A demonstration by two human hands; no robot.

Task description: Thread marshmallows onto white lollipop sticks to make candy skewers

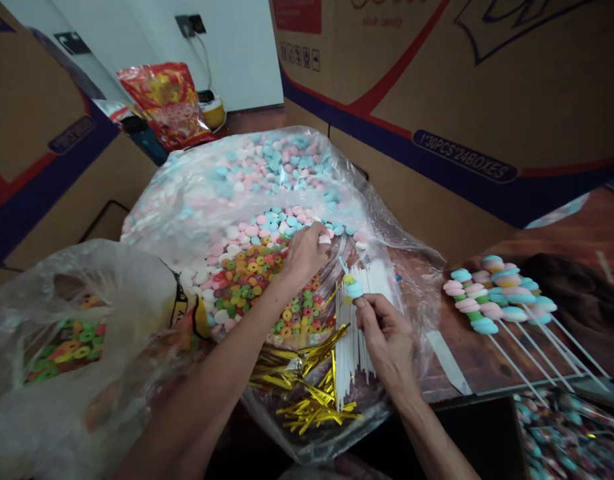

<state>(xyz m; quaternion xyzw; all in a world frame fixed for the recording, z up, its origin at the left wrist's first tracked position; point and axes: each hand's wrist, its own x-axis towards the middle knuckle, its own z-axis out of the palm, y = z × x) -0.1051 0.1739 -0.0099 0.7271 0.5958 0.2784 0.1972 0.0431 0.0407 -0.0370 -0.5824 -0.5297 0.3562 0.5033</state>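
My left hand (305, 255) reaches over the candy pile, its fingers pinched on a pale pink marshmallow (325, 239). My right hand (389, 333) grips a candy skewer (355, 288); blue and yellow-green pieces are threaded on it, and the bare tip of its stick points up. Beneath that hand lies a bundle of white sticks (354, 340). Gummy rings (247, 273) in orange, green, red and yellow spread under my left wrist. Pink, blue and white marshmallows (267, 223) lie behind them, partly inside a clear plastic bag (237, 200). Gold twist ties (317, 407) are heaped in front.
Several threaded candy skewers (507, 293) lie on the table's right, beside a dark cloth (571, 300). A plastic bag of gummy rings (67, 347) stands at left. Large cardboard boxes (437, 100) wall the back. A red snack bag (167, 103) and wrapped candies (571, 433) also show.
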